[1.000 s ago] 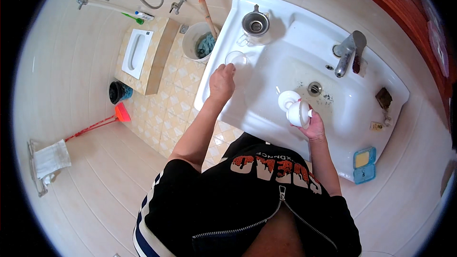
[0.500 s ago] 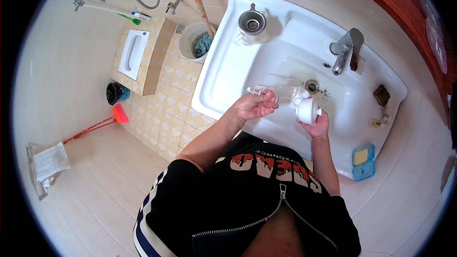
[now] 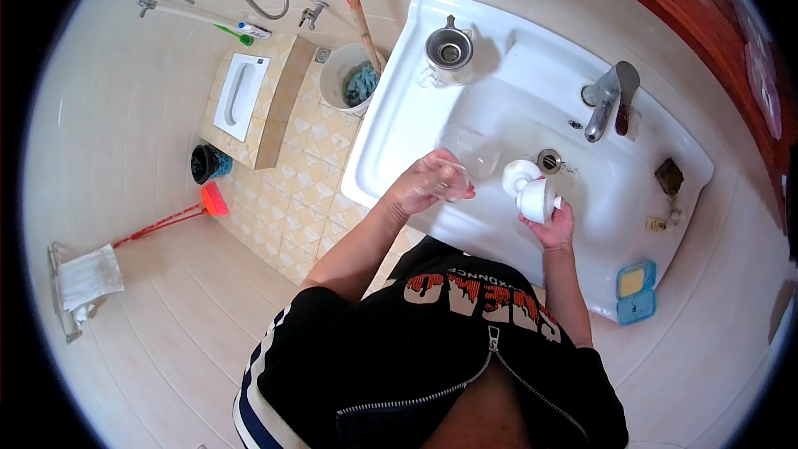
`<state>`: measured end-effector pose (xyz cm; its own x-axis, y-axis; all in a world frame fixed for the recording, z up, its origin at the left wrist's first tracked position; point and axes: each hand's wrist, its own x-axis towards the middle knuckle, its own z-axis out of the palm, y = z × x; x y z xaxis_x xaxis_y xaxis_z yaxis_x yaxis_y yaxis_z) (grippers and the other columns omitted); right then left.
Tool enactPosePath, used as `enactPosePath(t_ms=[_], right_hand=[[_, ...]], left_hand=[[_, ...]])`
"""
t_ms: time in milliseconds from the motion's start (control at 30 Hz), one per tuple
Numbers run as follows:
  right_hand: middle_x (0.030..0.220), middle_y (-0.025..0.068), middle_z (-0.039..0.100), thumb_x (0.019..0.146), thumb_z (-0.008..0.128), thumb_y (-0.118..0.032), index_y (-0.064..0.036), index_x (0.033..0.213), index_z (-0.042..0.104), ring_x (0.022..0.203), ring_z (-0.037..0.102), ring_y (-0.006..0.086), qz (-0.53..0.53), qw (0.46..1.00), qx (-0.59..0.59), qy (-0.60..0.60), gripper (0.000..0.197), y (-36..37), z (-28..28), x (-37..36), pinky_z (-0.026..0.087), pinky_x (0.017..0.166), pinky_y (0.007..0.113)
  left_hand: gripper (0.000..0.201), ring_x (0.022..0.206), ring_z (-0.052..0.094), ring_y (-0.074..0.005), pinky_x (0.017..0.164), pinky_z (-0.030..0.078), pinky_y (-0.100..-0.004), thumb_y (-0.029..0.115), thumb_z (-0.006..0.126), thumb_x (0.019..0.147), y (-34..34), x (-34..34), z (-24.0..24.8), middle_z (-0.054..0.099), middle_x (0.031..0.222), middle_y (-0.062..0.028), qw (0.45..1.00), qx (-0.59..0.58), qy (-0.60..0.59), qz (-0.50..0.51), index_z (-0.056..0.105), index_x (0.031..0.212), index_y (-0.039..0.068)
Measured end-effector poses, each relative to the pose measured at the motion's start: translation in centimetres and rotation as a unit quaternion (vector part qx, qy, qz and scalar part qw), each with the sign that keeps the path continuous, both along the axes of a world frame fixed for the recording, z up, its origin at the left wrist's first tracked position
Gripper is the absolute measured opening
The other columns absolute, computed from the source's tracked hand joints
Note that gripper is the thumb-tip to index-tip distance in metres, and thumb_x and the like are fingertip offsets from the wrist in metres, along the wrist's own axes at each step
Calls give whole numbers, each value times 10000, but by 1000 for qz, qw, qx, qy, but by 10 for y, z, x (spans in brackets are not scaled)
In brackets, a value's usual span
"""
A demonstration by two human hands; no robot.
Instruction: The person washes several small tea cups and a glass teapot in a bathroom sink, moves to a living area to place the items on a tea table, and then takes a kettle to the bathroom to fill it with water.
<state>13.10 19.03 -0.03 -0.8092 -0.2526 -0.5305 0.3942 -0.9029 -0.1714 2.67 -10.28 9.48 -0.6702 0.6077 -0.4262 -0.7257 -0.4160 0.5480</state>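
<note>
Over the basin of the white sink (image 3: 391,129), toward its front edge so drips fall inside, the left hand (image 3: 428,187) closes its fingers around a clear glass cup (image 3: 472,154), while the right hand (image 3: 553,220) grips a white lidded cup (image 3: 532,194).

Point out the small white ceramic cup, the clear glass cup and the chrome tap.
small white ceramic cup (image 3: 536,199), head view, on its rounded side.
clear glass cup (image 3: 475,152), head view, on its wall.
chrome tap (image 3: 604,102), head view, on its spout.
</note>
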Motion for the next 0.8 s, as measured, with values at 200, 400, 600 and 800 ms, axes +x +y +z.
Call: enactPosePath(t_ms=[200, 400, 600, 800], right_hand=[[1281, 107, 518, 778, 566, -433, -139, 1320, 460, 1118, 522, 342, -6, 1000, 15, -2, 626, -2, 7, -6, 493, 760, 527], [1283, 118, 512, 779, 546, -422, -140, 1304, 465, 1125, 513, 358, -12, 1000, 21, -18, 602, 0, 3, -4, 474, 785, 543], [1309, 134, 486, 838, 432, -402, -153, 1296, 460, 1137, 497, 382, -9, 997, 38, -61, 522, -3, 3, -1, 457, 793, 568], [1317, 134, 479, 833, 455, -394, -152, 1300, 456, 1138, 496, 382, -3, 998, 46, -42, 526, -2, 4, -5, 468, 772, 562]], left_hand=[[161, 813, 604, -244, 963, 433, -496, 21, 669, 712, 4, -5, 23, 595, 785, -41, 615, -510, 586, -137, 593, 797, 136], [211, 865, 592, -184, 1102, 104, -598, 38, 697, 683, -14, -51, 36, 569, 767, 16, 523, -526, 657, -134, 616, 832, 163], [95, 891, 595, -176, 1091, 149, -561, 122, 678, 790, -7, -105, 36, 627, 854, 30, 551, -499, 657, -124, 620, 859, 151], [100, 827, 604, -209, 911, 386, -425, 132, 699, 782, 0, -128, 26, 639, 830, -14, 629, -433, 637, -105, 621, 834, 97]])
